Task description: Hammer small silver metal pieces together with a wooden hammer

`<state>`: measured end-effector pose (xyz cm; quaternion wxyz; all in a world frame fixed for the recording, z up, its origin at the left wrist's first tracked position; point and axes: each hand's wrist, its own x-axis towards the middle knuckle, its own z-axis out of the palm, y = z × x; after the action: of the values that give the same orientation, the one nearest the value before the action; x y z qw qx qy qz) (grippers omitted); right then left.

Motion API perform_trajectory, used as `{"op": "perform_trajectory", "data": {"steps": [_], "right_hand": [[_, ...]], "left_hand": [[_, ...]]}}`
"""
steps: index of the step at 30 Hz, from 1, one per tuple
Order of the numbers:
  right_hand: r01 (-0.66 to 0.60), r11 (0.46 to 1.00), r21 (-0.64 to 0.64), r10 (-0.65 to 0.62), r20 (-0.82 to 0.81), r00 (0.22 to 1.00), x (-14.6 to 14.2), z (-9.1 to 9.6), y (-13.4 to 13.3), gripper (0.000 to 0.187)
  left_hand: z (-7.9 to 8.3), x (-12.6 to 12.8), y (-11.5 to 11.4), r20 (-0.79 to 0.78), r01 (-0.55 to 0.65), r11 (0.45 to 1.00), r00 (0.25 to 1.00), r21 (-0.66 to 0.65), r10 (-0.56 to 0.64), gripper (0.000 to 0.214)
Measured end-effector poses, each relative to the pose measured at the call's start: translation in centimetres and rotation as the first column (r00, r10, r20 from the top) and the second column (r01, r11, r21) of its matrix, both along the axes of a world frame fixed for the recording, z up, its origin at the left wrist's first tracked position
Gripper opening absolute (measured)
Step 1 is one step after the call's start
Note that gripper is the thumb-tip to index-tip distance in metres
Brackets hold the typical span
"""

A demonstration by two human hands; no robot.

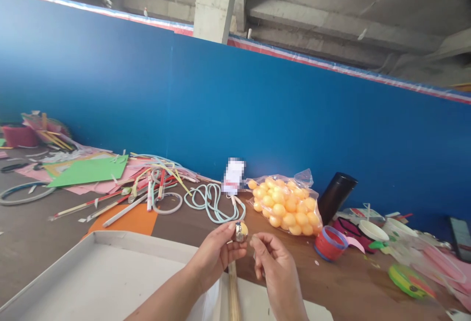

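My left hand (225,252) is closed round a small ball (241,231), its fingertips and thumb gripping it from the left. Part of the ball is yellow-orange; the rest is covered in something shiny and silvery. Just to its right is my right hand (274,262), with thumb and forefinger pinched together and the other fingers curled. Whatever is in that pinch, if anything, is too small to make out. Below the hands runs a narrow wooden strip (233,289). A clear plastic bag (311,181) full of orange balls (278,209) lies beyond the right hand.
A shallow white box (121,281) is at the front left. Behind it lie coiled cords (211,203), sticks (110,198) and a green sheet (91,171). A black bottle (336,196), a red-and-blue tape roll (330,243) and a green-yellow round item (410,281) stand rightward. A blue partition (275,115) backs the table.
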<state>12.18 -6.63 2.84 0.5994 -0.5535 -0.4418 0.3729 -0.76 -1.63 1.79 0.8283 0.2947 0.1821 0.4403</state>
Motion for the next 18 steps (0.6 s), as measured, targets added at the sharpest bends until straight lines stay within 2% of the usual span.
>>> {"op": "perform_trajectory", "data": {"steps": [4,9,18], "right_hand": [[-0.060,0.998,0.026,0.062,-0.116,0.991,-0.36,0.21,-0.25,0.027],[-0.130,0.991,0.014,0.130,-0.221,0.967,-0.19,-0.47,0.02,0.022],[-0.166,0.984,-0.069,0.132,-0.349,0.928,0.25,-0.63,0.13,0.027]], "left_hand": [[-0.12,-0.01,-0.08,-0.011,0.028,0.999,1.000,0.033,-0.027,0.033],[-0.22,0.08,-0.22,-0.027,0.047,0.997,0.999,0.069,-0.045,0.034],[-0.41,0.14,-0.04,-0.080,0.036,0.996,0.996,0.087,-0.029,0.034]]}}
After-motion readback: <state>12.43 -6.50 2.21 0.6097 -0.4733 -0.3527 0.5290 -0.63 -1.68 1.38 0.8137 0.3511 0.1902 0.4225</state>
